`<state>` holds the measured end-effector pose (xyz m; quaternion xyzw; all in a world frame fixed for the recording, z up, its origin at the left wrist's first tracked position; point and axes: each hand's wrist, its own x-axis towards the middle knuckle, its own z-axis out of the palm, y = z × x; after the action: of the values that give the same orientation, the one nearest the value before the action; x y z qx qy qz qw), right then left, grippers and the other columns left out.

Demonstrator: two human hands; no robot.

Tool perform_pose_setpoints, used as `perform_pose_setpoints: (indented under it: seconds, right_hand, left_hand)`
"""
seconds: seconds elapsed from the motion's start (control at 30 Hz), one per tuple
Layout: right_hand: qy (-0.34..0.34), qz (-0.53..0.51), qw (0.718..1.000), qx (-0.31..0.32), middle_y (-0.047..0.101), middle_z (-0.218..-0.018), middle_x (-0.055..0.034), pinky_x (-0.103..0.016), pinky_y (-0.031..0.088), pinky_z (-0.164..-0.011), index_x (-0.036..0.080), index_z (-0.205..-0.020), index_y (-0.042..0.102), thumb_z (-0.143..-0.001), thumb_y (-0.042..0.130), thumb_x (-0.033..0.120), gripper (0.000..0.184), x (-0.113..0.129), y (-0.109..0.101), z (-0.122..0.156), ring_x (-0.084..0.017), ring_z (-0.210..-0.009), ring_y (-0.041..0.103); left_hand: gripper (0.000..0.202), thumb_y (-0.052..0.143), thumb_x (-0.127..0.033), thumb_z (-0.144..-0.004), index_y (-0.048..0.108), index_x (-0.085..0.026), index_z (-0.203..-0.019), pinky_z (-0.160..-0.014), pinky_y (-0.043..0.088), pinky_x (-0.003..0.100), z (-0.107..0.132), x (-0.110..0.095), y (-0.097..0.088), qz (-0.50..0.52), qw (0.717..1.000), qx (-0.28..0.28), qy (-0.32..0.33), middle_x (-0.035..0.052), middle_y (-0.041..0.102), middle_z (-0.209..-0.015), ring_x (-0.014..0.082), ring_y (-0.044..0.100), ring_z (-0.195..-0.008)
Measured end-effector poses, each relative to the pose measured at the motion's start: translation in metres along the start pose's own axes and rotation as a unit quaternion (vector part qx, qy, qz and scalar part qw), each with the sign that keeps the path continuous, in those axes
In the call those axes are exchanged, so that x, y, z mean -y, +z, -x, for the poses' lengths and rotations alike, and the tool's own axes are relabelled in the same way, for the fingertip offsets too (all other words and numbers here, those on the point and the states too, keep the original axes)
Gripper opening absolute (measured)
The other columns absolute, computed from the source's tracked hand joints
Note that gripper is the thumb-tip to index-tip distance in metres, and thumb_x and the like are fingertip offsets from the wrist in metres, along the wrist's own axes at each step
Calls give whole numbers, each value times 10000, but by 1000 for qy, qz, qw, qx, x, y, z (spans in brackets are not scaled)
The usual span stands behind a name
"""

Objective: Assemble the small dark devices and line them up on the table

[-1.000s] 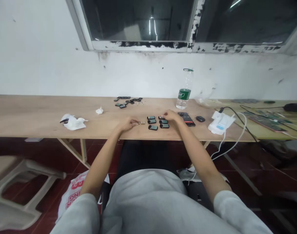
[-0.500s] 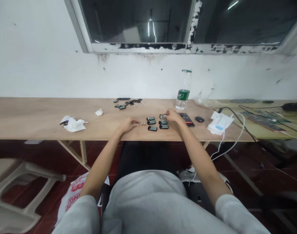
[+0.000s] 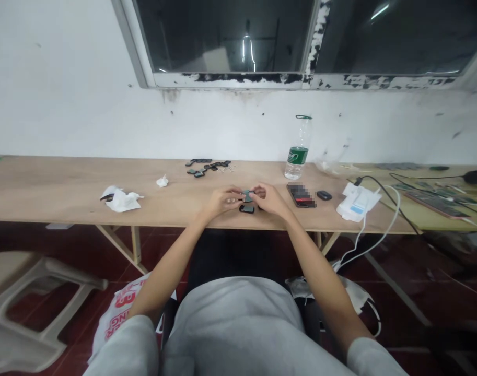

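1. Nearest on the wooden table (image 3: 171, 206), a loose black casing (image 3: 246, 209) with a grey face lies near the front edge, in front of both hands
2. Just beyond it, the right hand (image 3: 267, 199) pinches a grey-faced piece (image 3: 247, 197) between thumb and fingers, above the table
3. The left hand (image 3: 223, 201) has its fingertips curled in at the piece's left side; whether they grip it or something smaller, I cannot tell
4. The step in hand looks like two-handed fingertip work on that piece; the next move seems to call for a steady right pinch and light, exact left fingers
5. Right of the hands lies a phone (image 3: 301, 196); farther back, more dark casings (image 3: 210, 167) lie clustered, well apart from the hands
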<state>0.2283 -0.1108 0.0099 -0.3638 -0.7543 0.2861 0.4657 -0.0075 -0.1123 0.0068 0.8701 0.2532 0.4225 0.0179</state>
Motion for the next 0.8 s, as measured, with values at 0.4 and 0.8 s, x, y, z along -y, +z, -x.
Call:
perform_pose_setpoints:
  seconds: [0.4, 0.8]
  right_hand:
    - [17, -84, 996, 14, 731, -923, -60, -317, 622, -735, 191, -949, 633, -847, 719, 331, 194, 19, -2, 3, -183, -768, 715]
    - [50, -152, 987, 25, 734, -934, -64, -304, 639, -700, 177, -938, 643, -826, 781, 351, 249, 16, -4, 2, -178, -768, 725]
  left_hand:
    - [236, 621, -363, -990, 798, -209, -1011, -868, 608, 315, 1, 0, -4, -51, 998, 24, 35, 123, 751, -1200, 207, 755, -954]
    - [224, 638, -328, -982, 796, -202, -1080, -875, 633, 317, 2, 1, 0, -51, 998, -11, 46, 103, 773, -1164, 217, 769, -976]
